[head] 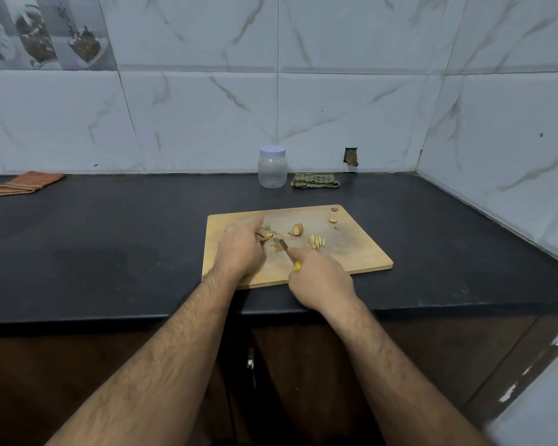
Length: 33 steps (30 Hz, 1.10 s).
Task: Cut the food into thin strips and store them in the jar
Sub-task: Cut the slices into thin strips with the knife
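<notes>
On the cutting board (361,249), left hand (239,249) pinned ginger piece (265,235) steady for slicing. Right hand (319,278) gripped yellow-handled knife (289,252), blade beside it. Lidded jar (272,167) parked behind, awaiting strips (317,242).

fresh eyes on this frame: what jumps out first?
Two bare forearms reach to a wooden cutting board on the dark counter: the left hand holds a piece of food, and the right hand grips a yellow-handled knife. A small pile of cut strips lies right of the blade. Behind the board stands a clear jar, its lid on.
</notes>
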Available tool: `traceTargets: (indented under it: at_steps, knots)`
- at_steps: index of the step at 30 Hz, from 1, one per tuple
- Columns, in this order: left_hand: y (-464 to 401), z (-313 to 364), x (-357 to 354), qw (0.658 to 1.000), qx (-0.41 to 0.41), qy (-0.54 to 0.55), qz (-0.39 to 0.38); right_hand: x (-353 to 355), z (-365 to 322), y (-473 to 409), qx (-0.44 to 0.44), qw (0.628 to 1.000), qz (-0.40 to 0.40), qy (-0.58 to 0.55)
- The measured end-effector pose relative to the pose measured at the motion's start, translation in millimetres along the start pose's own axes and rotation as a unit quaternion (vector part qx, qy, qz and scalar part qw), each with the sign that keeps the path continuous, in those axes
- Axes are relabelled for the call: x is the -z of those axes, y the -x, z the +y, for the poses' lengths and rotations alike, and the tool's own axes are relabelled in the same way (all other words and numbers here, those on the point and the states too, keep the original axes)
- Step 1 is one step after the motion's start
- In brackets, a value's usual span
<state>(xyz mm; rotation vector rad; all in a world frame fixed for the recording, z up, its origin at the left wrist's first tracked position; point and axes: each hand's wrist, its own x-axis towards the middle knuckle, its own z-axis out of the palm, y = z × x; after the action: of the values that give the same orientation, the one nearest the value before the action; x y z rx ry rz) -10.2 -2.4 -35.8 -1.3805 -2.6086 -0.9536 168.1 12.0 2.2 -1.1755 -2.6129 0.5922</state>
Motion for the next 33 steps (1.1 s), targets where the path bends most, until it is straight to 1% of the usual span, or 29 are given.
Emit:
traceTargets:
  at_steps: [5, 10, 14, 22, 27, 33]
  knots:
    - [-2, 0, -2, 0.999, 0.024, 0.041, 0.022, -2, 0, 0, -0.005, 1.0, 0.003, -0.003]
    - [-2, -1, -5, 0.997, 0.032, 0.051, 0.045, -3, 0, 0, -0.004, 1.0, 0.005, 0.005]
    - [-3, 0, -3, 0.999, 0.029, 0.01, 0.043, -3, -1, 2, -0.002, 1.0, 0.009, 0.006]
    - [-11, 8, -2, 0.996, 0.004, -0.092, -0.008, -4, 1, 0, -0.003, 1.0, 0.004, -0.003]
    - [-21, 5, 4, 0.999, 0.033, -0.037, -0.017, -6, 3, -2, 0.001, 1.0, 0.015, -0.008]
    - [-25, 1, 7, 0.998, 0.049, -0.022, 0.02, -6, 4, -3, 0.001, 1.0, 0.017, -0.009]
